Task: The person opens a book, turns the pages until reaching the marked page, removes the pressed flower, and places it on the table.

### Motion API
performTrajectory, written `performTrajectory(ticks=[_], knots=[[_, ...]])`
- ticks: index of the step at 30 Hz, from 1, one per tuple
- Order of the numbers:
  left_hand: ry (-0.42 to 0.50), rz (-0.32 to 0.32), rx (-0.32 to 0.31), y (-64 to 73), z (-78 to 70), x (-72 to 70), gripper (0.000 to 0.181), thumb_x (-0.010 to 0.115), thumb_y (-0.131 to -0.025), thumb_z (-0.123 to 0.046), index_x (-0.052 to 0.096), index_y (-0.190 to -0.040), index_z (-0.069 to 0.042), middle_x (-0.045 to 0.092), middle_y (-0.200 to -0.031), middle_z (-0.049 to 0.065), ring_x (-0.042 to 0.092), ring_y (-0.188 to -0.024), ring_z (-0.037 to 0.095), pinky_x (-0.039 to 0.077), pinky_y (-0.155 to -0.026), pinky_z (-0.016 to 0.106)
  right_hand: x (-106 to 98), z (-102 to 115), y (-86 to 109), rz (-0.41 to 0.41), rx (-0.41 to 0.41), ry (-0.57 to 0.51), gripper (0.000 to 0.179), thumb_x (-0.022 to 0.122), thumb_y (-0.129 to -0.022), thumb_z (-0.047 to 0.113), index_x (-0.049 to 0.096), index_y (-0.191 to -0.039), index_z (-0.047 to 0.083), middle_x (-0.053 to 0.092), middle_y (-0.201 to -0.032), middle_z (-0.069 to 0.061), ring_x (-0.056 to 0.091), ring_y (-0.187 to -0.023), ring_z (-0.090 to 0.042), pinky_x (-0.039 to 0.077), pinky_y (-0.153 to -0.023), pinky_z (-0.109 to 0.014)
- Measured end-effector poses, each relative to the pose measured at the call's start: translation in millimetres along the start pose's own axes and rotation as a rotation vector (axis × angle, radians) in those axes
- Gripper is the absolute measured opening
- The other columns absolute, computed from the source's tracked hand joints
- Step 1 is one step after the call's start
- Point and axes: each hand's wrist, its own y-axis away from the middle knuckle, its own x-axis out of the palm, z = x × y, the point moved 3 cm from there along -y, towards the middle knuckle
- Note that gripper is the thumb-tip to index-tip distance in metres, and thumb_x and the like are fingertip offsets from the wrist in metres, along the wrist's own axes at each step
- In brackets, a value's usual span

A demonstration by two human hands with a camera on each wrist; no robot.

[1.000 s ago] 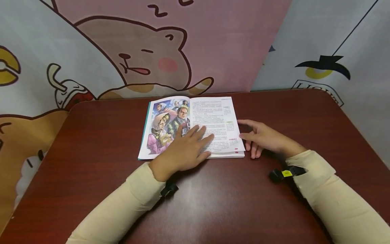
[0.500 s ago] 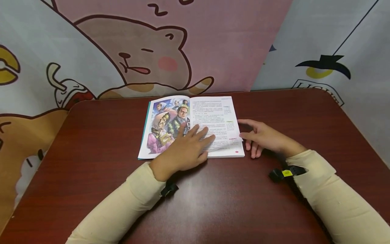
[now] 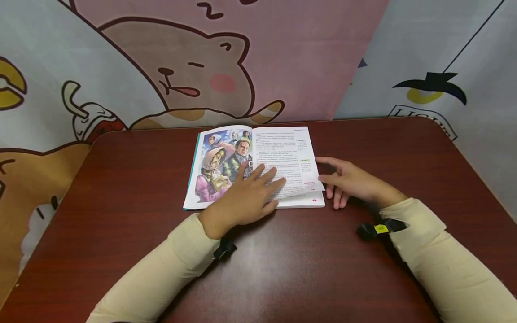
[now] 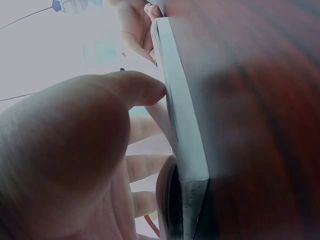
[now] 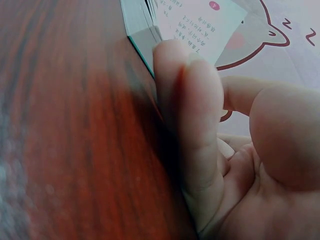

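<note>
An open book [image 3: 282, 152] lies on the table, a colour picture on its left page and printed text on its right. My left hand [image 3: 244, 197] rests over the lower middle with fingers spread, its thumb near the book's bottom edge in the left wrist view. At the right edge is my right hand [image 3: 349, 181], thumb and index fingertips at the page's side and apart from each other, the other fingers bent down beside the book. The top right-hand page [image 5: 205, 25] has its lower corner raised off the pages under it.
The dark red-brown wooden table [image 3: 258, 278] runs around the book to the wall. Behind it hangs a backdrop [image 3: 299, 58] with cartoon drawings. A small black camera [image 3: 366, 232] sits at the right wrist, another black device [image 3: 224, 251] at the left.
The right-hand page's lower corner first rose, baring more of the page beneath, then dropped back slightly. The left thumb shifted a little; the right hand stays nearly still at the edge.
</note>
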Motion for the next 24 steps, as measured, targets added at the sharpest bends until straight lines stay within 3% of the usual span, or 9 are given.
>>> performTrajectory(ticks=[24], knots=[[0.005,0.006,0.003,-0.6,0.9,2.2,0.053,0.038,-0.094,-0.048,0.031,-0.143,-0.031,0.030,-0.150,0.001,0.026,-0.139,0.028,0.012,-0.110,0.059,1.0,-0.1,0.0,-0.006,-0.006,-0.016,0.066,0.055,-0.092,0.030,0.018,-0.146,0.027,0.059,-0.066,-0.015,0.063,-0.048,-0.032,0.051,-0.049,-0.051]])
